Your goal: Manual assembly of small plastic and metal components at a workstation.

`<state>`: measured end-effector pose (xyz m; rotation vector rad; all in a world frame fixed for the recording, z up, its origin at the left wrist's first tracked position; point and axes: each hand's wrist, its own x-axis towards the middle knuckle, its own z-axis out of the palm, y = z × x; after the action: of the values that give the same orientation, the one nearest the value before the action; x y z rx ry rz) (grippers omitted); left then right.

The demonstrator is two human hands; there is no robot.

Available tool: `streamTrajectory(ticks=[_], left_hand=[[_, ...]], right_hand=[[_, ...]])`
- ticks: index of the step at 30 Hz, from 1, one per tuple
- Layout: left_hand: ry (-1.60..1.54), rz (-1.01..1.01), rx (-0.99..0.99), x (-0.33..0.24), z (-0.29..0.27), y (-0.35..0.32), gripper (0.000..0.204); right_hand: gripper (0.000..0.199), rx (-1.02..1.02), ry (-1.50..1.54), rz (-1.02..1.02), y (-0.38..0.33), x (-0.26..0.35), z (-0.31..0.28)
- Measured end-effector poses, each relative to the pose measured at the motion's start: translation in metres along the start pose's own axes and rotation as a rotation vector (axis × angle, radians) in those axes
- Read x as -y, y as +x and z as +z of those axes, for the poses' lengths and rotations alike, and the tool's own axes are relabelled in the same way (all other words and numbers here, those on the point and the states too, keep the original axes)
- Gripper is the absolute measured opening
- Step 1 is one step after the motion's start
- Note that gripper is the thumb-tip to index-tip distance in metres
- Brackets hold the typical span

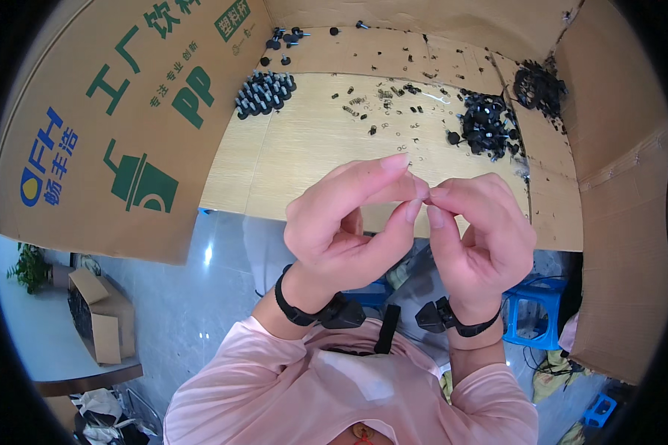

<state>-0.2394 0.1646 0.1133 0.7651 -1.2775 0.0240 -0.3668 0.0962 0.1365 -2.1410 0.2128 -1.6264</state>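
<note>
Above the near edge of the wooden table, my left hand [349,219] and my right hand [488,230] meet fingertip to fingertip. Both pinch with thumb and index finger, and whatever lies between them is too small or too hidden to make out. Beyond my fingers, small coil springs [357,101], thin rings and little black pieces [372,130] are scattered over the tabletop [274,167]. A heap of black-headed screws [488,124] lies past my right hand. At the far left, black-based screws [265,94] stand in close rows, shanks up.
Cardboard walls [223,148] enclose the table at left, back and right. Loose black-headed screws [286,38] lie at the back left, and a tangled black pile [539,89] at the back right. Below are a blue stool [534,315] and an open carton [111,315].
</note>
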Motion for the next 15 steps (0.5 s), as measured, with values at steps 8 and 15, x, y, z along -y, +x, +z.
streamTrajectory(ticks=[8, 15], left_hand=[[0.22, 0.08, -0.007, -0.023, -0.003, 0.003, 0.05], [0.468, 0.219, 0.208, -0.042, -0.023, 0.014, 0.066]], right_hand=[[0.025, 0.001, -0.179, -0.139, 0.001, 0.017, -0.004], [0.022, 0.021, -0.225, -0.211, 0.005, 0.024, 0.002]])
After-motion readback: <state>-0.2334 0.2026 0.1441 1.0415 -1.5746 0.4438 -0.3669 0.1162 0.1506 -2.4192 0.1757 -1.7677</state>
